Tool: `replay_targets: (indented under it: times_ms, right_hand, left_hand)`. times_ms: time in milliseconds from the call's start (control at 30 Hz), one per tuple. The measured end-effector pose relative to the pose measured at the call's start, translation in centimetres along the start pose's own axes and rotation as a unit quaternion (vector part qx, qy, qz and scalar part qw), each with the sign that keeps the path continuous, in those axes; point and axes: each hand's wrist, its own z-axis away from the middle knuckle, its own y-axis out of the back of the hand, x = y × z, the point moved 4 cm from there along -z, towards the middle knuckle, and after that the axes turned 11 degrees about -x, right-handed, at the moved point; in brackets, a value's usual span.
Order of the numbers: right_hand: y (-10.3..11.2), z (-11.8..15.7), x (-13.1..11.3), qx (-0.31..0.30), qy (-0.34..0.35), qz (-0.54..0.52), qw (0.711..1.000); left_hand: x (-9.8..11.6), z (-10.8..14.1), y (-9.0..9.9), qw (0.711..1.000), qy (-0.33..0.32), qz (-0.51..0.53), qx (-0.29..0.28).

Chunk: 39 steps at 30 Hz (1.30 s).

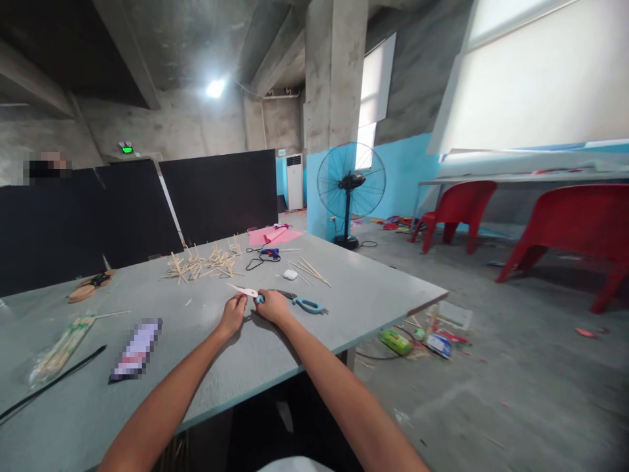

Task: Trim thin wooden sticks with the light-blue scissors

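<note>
A small white, pointed tool with a blue end, resembling a utility knife, lies between my hands just above the table. My left hand is closed, fingertips pinching near its side. The fingers of my right hand wrap around its blue end, hiding part of it. Right beside that hand lie blue-handled pliers on the grey table, their dark jaws partly covered. Beyond are loose wooden sticks, a small white case and a blue glue gun with a black cord.
Joined stick frames stand at the far left-centre, pink paper behind. Leftward lie a blurred purple packet, a bag of sticks, a black strip and a wooden disc. Packets litter the floor.
</note>
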Motion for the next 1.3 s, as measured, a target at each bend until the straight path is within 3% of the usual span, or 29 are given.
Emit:
replay_targets:
  times_ms: [133, 333, 533, 633, 733, 867, 1067, 1300]
  right_hand:
    - [0.2, 0.1, 0.1, 0.020, -0.018, -0.003, 1.000]
    - [1.5, -0.4, 1.5, 0.095, -0.101, -0.019, 0.990]
    - [1.1, 0.0, 0.9, 0.076, -0.054, -0.009, 0.996]
    - [0.5, 0.2, 0.3, 0.046, -0.034, 0.009, 0.998]
    - [0.2, 0.3, 0.1, 0.028, -0.032, 0.027, 0.999]
    - [0.1, 0.1, 0.4, 0.030, -0.059, 0.037, 0.997]
    - [0.6, 0.0, 1.4, 0.057, -0.105, 0.028, 0.992]
    - [0.1, 0.4, 0.3, 0.027, -0.043, 0.047, 0.998]
  left_hand:
    - [1.0, 0.4, 0.0, 0.999, -0.022, -0.023, -0.006]
    - [1.7, 1.7, -1.7, 0.993, -0.050, -0.033, -0.102]
    - [-0.4, 0.3, -1.0, 0.999, 0.009, 0.028, -0.017]
    - [-1.4, -0.2, -0.8, 0.997, 0.047, 0.064, -0.004]
    - [-1.6, -0.2, -1.0, 0.996, 0.054, 0.074, -0.005]
    - [-0.5, 0.5, -1.0, 0.999, 0.015, 0.045, -0.005]
    - [0.8, 1.8, -2.1, 0.995, -0.039, 0.015, -0.094]
    - [-1.1, 0.0, -0.9, 0.997, 0.048, 0.058, 0.006]
